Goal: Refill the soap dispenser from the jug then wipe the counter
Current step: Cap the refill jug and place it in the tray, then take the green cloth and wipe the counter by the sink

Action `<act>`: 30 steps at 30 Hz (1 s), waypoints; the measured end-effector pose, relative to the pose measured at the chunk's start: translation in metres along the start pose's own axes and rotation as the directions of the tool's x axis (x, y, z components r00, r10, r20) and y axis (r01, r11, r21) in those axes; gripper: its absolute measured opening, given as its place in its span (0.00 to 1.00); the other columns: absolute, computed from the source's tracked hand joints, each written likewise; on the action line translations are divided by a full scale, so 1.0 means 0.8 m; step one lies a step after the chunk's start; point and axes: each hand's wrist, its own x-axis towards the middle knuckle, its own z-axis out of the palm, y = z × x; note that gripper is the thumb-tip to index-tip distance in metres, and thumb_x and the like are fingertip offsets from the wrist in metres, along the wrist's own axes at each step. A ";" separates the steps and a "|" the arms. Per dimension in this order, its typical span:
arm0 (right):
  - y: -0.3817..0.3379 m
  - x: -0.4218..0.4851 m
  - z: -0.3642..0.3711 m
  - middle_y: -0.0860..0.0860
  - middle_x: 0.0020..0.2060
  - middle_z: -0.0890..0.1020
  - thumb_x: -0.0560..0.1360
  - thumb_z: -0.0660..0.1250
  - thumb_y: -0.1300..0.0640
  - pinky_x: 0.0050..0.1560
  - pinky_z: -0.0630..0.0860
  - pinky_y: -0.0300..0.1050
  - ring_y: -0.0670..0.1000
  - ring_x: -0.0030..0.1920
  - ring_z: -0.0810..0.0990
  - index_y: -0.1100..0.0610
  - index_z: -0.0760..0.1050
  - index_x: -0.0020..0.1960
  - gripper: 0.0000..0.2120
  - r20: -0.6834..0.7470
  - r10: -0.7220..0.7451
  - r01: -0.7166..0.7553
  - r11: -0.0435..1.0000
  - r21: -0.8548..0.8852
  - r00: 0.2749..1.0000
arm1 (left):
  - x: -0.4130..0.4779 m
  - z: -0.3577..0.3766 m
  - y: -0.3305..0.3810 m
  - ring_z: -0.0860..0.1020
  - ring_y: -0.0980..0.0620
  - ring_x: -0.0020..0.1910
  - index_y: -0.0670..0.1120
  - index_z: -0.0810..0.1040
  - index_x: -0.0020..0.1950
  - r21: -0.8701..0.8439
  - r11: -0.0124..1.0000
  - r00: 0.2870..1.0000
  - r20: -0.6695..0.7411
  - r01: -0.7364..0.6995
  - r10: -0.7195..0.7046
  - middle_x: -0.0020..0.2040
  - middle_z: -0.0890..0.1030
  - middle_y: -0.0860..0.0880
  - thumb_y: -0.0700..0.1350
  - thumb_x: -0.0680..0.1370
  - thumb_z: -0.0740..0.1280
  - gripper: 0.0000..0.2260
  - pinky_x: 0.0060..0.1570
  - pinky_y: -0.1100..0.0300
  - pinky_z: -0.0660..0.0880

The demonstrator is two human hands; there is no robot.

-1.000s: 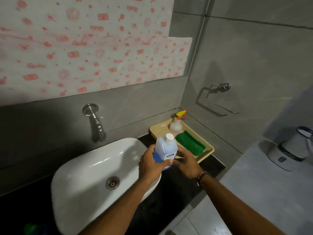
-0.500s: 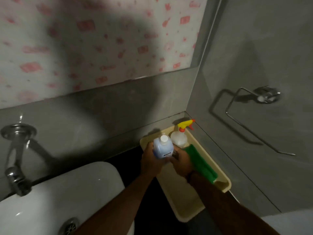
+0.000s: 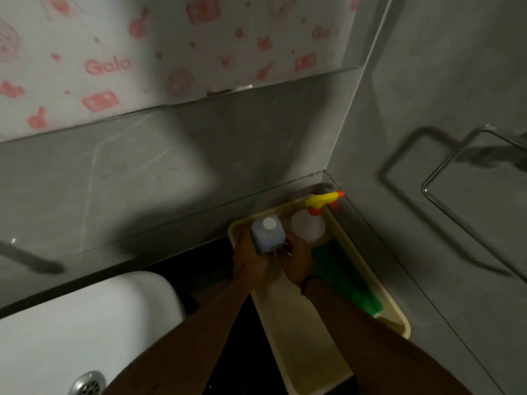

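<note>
While the left hand (image 3: 251, 262) wraps its grip around the blue jug (image 3: 267, 234), the right hand (image 3: 298, 259) steadies its side. The jug stands at the tray's (image 3: 395, 309) twelve-o'clock end, with the spray bottle (image 3: 309, 226) at its three o'clock and the green cloth (image 3: 342, 276) at five.

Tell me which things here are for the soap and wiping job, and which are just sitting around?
For the job:
- blue jug, with both the left hand and the right hand on it
- green cloth in the tray

Just around:
- spray bottle with the yellow trigger
- white sink
- towel ring on the wall
</note>
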 end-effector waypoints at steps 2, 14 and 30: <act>0.005 0.006 0.002 0.59 0.67 0.79 0.83 0.63 0.65 0.51 0.73 0.23 0.59 0.66 0.78 0.62 0.74 0.71 0.17 -0.009 -0.015 0.015 1.000 0.002 1.000 | 0.001 -0.003 0.003 0.77 0.43 0.67 0.45 0.69 0.75 -0.010 1.000 1.000 0.003 0.004 -0.004 0.70 0.77 0.42 0.39 0.79 0.73 0.27 0.62 0.53 0.76; 0.068 -0.081 -0.061 0.54 0.82 0.56 0.81 0.63 0.52 0.79 0.57 0.62 0.58 0.82 0.52 0.53 0.52 0.83 0.35 0.003 -0.010 0.010 0.756 -0.655 1.000 | -0.132 0.005 -0.040 0.69 0.52 0.72 0.54 0.64 0.78 0.139 0.922 0.932 0.061 -0.362 0.357 0.76 0.72 0.46 0.48 0.79 0.72 0.30 0.72 0.51 0.67; 0.121 -0.084 -0.062 0.56 0.83 0.47 0.85 0.53 0.60 0.80 0.49 0.60 0.60 0.83 0.44 0.57 0.42 0.83 0.31 -0.025 0.070 -0.049 0.356 -0.933 0.997 | -0.165 0.044 -0.071 0.55 0.41 0.84 0.41 0.62 0.82 0.703 0.570 0.905 0.333 -0.425 0.265 0.82 0.63 0.41 0.70 0.80 0.50 0.41 0.80 0.36 0.49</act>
